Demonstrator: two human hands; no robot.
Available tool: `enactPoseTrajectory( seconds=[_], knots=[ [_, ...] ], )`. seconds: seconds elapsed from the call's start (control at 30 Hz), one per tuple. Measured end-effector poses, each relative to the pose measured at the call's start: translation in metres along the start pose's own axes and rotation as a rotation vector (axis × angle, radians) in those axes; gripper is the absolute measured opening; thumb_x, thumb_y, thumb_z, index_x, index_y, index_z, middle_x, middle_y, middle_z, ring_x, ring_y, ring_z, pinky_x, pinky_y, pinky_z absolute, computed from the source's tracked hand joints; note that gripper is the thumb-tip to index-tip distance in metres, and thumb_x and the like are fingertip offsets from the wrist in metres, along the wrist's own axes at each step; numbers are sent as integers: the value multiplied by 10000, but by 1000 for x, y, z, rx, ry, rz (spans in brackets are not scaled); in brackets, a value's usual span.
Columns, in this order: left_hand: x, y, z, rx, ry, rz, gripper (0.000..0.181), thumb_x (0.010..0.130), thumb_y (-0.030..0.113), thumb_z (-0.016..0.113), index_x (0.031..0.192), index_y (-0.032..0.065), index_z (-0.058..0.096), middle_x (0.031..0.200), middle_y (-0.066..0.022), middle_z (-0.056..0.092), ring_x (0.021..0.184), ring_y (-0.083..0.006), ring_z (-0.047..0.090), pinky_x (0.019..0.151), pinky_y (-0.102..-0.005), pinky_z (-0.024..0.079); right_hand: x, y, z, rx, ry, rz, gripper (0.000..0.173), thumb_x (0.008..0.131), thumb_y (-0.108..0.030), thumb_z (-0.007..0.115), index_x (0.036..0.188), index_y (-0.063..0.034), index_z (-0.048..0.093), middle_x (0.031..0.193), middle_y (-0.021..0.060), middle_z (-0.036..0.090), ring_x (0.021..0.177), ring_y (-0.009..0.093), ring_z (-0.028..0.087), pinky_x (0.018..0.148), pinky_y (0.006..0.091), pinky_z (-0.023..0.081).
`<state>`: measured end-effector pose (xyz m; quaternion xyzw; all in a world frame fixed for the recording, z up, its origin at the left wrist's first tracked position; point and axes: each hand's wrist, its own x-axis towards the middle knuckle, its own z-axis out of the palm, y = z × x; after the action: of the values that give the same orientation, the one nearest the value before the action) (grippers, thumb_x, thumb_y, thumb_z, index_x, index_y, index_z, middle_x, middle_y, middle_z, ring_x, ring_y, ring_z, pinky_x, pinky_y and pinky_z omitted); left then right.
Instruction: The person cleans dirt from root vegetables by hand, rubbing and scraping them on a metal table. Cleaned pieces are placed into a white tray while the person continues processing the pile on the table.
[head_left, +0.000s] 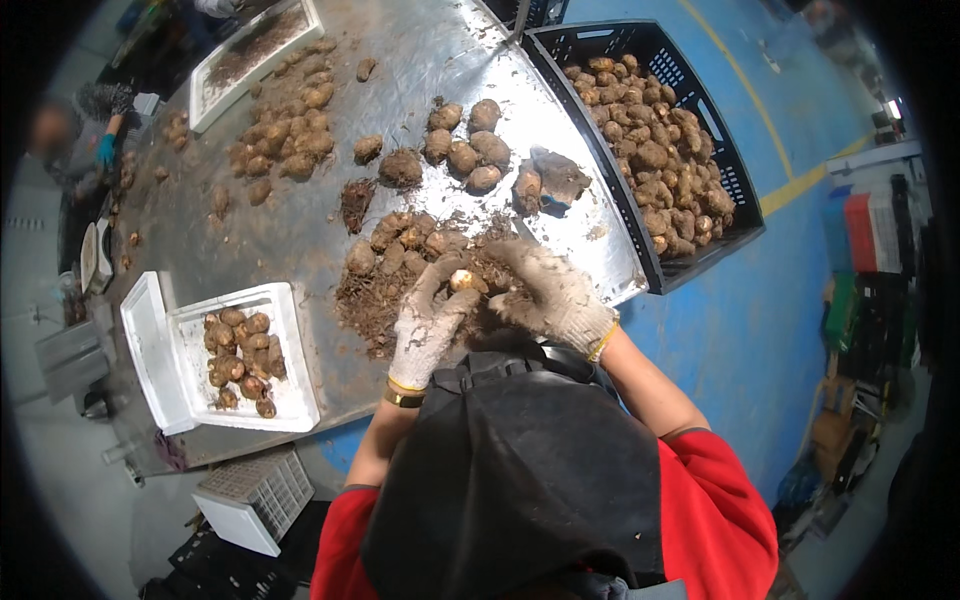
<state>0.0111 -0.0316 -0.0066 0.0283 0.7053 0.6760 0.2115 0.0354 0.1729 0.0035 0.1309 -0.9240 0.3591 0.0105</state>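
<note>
My left hand (429, 319), in a soiled white knit glove, grips a small taro corm (463, 280) whose pale cut end faces up. Close by on the right is my right hand (559, 296), gloved the same way, its fingers curled over dark root fibres. A narrow grey edge (523, 231), possibly a blade, shows just beyond its knuckles; whether the hand holds it is hidden. Both hands are over a heap of root trimmings (367, 307) at the metal table's near edge. Several hairy taro corms (394, 251) lie against the heap's far side.
A black plastic crate (701, 266) full of corms stands to the right. At left, a white foam box (300, 360) holds several corms. More corms (289, 139) spread across the metal table (330, 202), near a foam tray (196, 97). A grey cloth-like piece (559, 178) lies ahead. Another person's gloved hand (106, 150) is far left.
</note>
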Motion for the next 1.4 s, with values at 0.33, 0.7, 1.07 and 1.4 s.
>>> enactPoseTrajectory(
  seconds=[0.33,0.7,1.07,1.4],
  knots=[
    [3,-12,-7,-12,24,-130,287,1006,208,513,1135,-18,632,999,-76,680,941,-150,624,862,-305,504,6,-26,2,216,-121,177,468,893,-300,664,1310,-106,580,1062,166,664,992,341,647,823,399,531],
    [-7,-23,6,172,89,23,220,942,116,560,1115,-2,625,921,-99,625,807,-212,582,693,-352,481,5,-24,20,277,158,-29,343,892,-146,666,1216,-43,623,1179,131,649,1080,310,621,927,395,493],
    [0,-52,13,-154,133,17,342,846,-14,548,1186,-14,581,1044,-162,642,927,-292,652,747,-358,539,7,-17,20,357,324,111,148,851,-77,677,995,-51,696,924,114,696,827,260,654,746,370,529],
    [-1,-37,5,-190,103,47,314,1028,190,480,1250,-13,568,1057,-83,665,970,-128,628,741,-268,517,-4,7,21,723,6,348,286,905,-241,696,1040,-4,610,935,117,623,855,216,644,755,338,533]
  ],
)
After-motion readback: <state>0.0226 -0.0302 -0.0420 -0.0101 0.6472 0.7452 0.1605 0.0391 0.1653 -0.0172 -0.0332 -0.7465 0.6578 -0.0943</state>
